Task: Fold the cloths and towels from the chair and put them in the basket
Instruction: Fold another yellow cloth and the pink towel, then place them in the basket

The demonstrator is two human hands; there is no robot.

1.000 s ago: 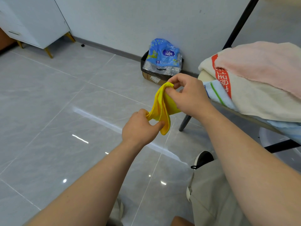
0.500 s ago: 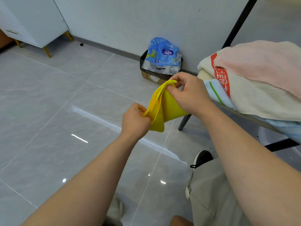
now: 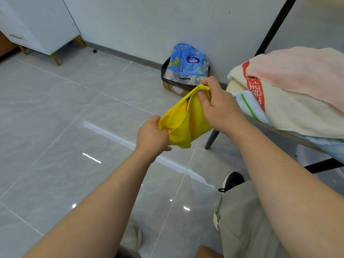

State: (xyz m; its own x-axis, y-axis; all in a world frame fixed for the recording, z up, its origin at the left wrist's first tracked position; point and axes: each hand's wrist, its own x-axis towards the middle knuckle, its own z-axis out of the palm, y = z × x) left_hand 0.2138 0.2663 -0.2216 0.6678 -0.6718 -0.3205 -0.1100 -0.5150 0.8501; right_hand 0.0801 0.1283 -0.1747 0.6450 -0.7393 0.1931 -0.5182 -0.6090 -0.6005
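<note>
Nearby: towels (image 3: 290, 116) piled right; blue bag (image 3: 187, 62) behind cloth (image 3: 183, 125).

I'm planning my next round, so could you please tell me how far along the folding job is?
Done: no folded or stowed piece is in view. In hand: the left hand and right hand each pinch an end of the yellow cloth, which is only partly folded. Left: the pink towel, cream towel and pale blue towel still lie piled on the chair.
</note>
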